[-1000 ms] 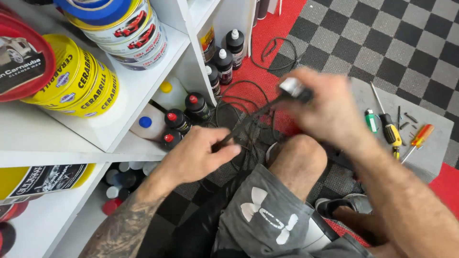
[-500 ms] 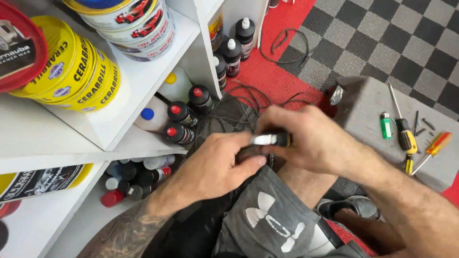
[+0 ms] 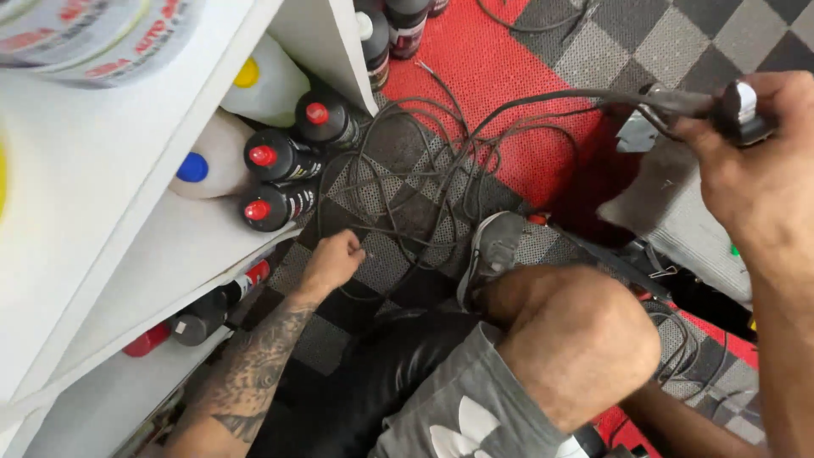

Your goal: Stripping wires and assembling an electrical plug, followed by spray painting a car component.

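Observation:
My right hand [image 3: 759, 161] is raised at the upper right, closed around a black plug [image 3: 739, 112] at the end of a dark cable. The cable [image 3: 475, 148] runs left from the plug and drops into a loose tangle of loops [image 3: 407, 195] on the floor. My left hand [image 3: 333, 261] reaches down to the floor by the shelf and pinches a strand of that cable. My bare knee [image 3: 577, 339] and grey shoe [image 3: 493, 250] lie between the two hands.
A white shelf unit [image 3: 161, 254] stands at the left, holding black bottles with red caps [image 3: 284, 182] and white bottles [image 3: 254, 85]. The floor has red and grey checkered tiles [image 3: 509, 68]. A grey cloth [image 3: 678, 220] lies under my right hand.
My hands have parted: the right one lifted the plug up and to the right, the left one dropped to the cable on the floor. The view has tilted down toward the floor.

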